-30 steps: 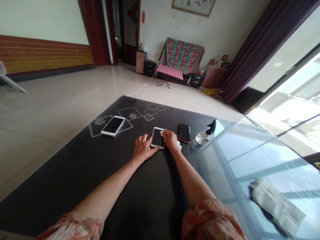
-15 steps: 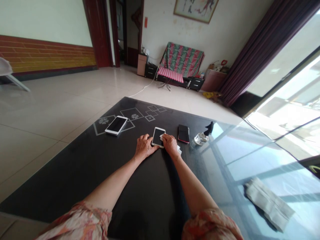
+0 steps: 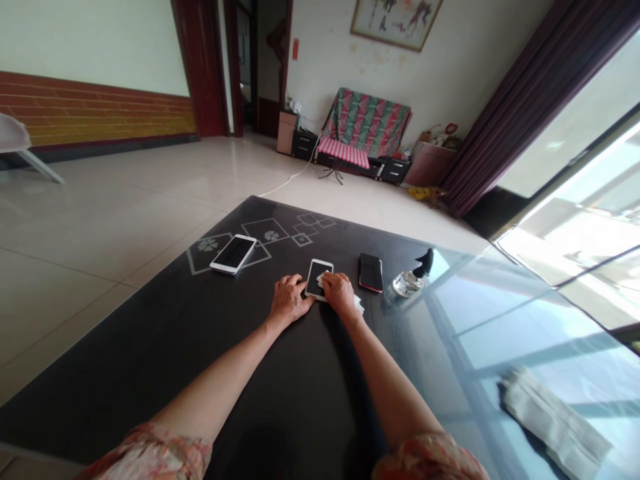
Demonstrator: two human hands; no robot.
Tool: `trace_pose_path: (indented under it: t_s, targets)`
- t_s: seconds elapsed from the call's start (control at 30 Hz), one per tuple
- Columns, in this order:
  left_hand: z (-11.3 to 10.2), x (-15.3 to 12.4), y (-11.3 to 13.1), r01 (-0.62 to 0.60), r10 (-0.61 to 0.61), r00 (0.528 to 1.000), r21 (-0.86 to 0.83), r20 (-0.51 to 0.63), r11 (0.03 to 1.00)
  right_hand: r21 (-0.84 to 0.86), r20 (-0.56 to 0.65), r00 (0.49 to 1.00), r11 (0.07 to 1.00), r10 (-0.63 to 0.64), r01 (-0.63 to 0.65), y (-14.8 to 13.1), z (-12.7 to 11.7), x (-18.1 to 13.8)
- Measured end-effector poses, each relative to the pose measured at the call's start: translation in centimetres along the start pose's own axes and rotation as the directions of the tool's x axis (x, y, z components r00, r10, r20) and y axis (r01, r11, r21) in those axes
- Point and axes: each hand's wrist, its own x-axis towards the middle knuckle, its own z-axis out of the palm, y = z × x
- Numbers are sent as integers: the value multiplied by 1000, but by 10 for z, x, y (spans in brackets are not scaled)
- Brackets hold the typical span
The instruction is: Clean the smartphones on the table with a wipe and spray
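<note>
A white-framed phone (image 3: 319,271) lies face up in the middle of the dark glass table (image 3: 280,400). My left hand (image 3: 289,300) rests on the table with its fingers spread, pressing against the phone's left edge. My right hand (image 3: 340,293) is closed on a white wipe (image 3: 359,305) and presses it onto the lower part of the phone's screen. A second white phone (image 3: 233,254) lies to the left on the table's printed squares. A black phone with a red edge (image 3: 371,272) lies just right of my right hand.
A small clear spray bottle with a black head (image 3: 411,279) stands right of the black phone. A folded grey cloth (image 3: 553,419) lies at the table's near right. Beyond the table are tiled floor, a covered bench (image 3: 365,127) and dark curtains (image 3: 505,113).
My right hand has slid the wipe leftward and down across the phone's screen. My left hand stays at the phone's left edge. The camera has shifted slightly.
</note>
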Motion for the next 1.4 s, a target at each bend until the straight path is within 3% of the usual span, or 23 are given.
trace_pose_path:
  t_s: [0.23, 0.37, 0.67, 0.97, 1.4]
  targets:
    - [2, 1, -1, 1, -1, 1000, -6, -9, 1000, -29, 19, 993, 993, 116, -115, 4, 16, 49]
    - [2, 1, 0, 14, -14, 1000, -20, -3, 1000, -40, 36, 987, 987, 154, -153, 5, 18, 59]
    - [2, 1, -2, 16, -16, 1000, -26, 8, 1000, -62, 38, 999, 998, 32, -29, -26, 0, 10]
    - [2, 1, -3, 31, -30, 999, -41, 35, 999, -50, 94, 995, 999, 20, -15, -36, -6, -19]
    - [4, 3, -4, 30, -30, 999, -23, 31, 999, -58, 101, 990, 994, 98, -92, -25, 9, 57]
